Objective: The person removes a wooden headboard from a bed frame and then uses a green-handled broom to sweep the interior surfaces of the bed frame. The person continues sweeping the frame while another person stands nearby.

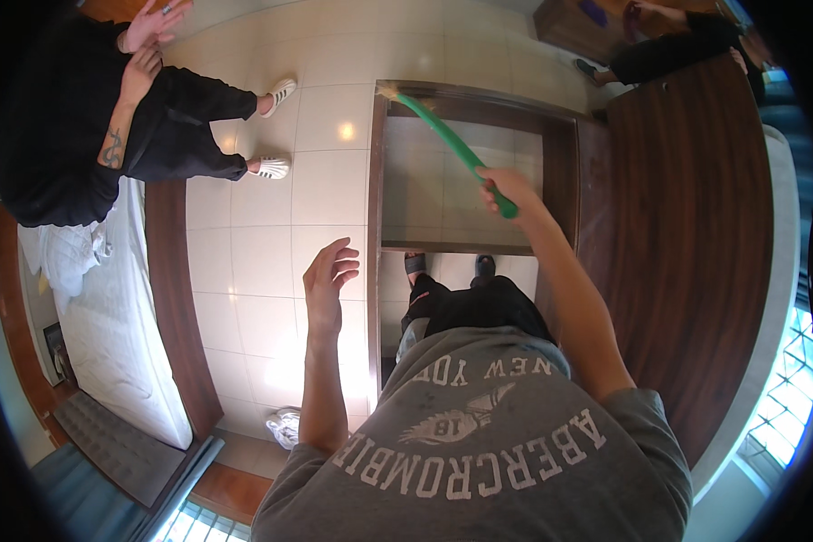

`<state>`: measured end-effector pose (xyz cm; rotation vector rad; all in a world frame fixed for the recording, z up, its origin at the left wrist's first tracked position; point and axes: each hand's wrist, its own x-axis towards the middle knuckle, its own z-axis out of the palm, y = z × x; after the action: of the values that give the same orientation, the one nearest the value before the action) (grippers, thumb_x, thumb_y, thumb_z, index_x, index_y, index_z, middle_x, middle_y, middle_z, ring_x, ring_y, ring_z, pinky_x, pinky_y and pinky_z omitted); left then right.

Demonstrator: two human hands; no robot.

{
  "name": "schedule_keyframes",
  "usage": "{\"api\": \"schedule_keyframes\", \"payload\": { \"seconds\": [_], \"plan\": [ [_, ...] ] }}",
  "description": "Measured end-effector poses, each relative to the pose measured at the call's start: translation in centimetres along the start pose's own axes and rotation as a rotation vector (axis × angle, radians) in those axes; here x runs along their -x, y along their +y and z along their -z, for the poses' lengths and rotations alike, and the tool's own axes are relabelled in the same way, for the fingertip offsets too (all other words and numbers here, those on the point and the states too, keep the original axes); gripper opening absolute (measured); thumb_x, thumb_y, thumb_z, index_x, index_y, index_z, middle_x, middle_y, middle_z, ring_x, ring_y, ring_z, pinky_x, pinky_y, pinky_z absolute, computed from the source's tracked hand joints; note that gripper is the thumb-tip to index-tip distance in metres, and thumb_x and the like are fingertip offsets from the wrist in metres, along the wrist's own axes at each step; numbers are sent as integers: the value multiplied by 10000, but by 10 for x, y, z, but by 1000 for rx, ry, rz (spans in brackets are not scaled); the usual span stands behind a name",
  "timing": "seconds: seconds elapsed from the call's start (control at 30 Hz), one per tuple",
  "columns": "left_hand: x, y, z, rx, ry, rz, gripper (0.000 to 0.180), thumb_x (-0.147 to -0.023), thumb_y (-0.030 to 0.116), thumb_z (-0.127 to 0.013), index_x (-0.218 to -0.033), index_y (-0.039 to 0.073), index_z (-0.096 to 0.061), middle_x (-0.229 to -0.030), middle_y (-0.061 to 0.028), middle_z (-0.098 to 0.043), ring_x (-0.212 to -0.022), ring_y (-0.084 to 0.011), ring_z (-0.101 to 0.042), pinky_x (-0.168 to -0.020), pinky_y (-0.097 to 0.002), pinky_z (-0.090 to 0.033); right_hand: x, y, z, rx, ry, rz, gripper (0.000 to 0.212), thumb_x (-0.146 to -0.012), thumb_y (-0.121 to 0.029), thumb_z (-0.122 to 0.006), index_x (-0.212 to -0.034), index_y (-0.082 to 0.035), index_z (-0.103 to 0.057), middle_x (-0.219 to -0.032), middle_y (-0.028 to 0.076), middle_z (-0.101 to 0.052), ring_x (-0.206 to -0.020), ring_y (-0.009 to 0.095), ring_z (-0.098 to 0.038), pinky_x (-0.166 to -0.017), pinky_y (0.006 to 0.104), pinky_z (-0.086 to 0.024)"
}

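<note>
- At the far left, another person in black clothing [72, 117] stands beside a white mattress [117, 307] on a dark wooden bed frame [176, 298]; that person's hands are raised near the chest, well apart from yours.
- Your left hand [328, 280] hangs over the cream tiled floor [262, 226] with its grip open, fingers spread and nothing in it.
- A crumpled white cloth [285, 425] lies on the floor near your left elbow.
- Your right hand [506, 191] has its grip closed around the lower end of a long green plastic stick [447, 140]; the stick slants up and left to a pale bristly tip [389, 91] at the corner of a dark wooden frame [377, 226].
- The stick looks light and stiff, probably smooth, so a firm wrap near the end suits it.
- To the right stands a dark brown wooden table [686, 253].
</note>
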<state>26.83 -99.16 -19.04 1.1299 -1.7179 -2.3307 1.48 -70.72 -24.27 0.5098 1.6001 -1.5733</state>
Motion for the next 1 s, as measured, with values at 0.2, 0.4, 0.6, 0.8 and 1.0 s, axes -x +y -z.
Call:
{"api": "schedule_keyframes", "payload": {
  "seconds": [0.2,0.4,0.6,0.8,1.0],
  "plan": [
    [11,14,-3,-4,-52,-62,342,-1078,240,-496,-1251,11,-681,-1055,-80,-691,-936,-153,-652,-843,-298,-532,-68,31,-13,95,185,59,226,-957,-149,-634,-810,-6,-539,-620,93,-553,-480,196,-533,-434,370,-419],
    [29,-11,23,-51,100,9,357,-1075,253,-492,-1245,9,-689,-1056,-82,-694,-931,-155,-646,-841,-305,-530,-25,50,24,-78,167,20,212,-955,-152,-637,-832,-11,-538,-636,85,-551,-496,192,-532,-437,377,-427],
    [22,-12,15,-26,-17,5,351,-1081,267,-499,-1254,18,-676,-1043,-68,-683,-937,-155,-656,-847,-307,-532,-2,28,-14,-93,2,36,218,-974,-144,-628,-828,-4,-547,-630,89,-547,-497,191,-527,-441,370,-438],
    [30,8,8,-27,-65,-60,341,-1084,253,-501,-1233,13,-692,-1043,-73,-694,-919,-142,-648,-838,-295,-529,-61,60,-21,43,156,88,225,-967,-151,-630,-825,3,-548,-646,103,-569,-513,195,-557,-446,381,-452],
    [46,-16,32,-47,61,13,354,-1085,280,-487,-1234,25,-683,-1045,-73,-683,-941,-155,-654,-845,-311,-530,-19,74,23,-125,154,58,205,-952,-145,-643,-832,-12,-544,-655,101,-563,-511,192,-546,-440,373,-437]
  ]
}}
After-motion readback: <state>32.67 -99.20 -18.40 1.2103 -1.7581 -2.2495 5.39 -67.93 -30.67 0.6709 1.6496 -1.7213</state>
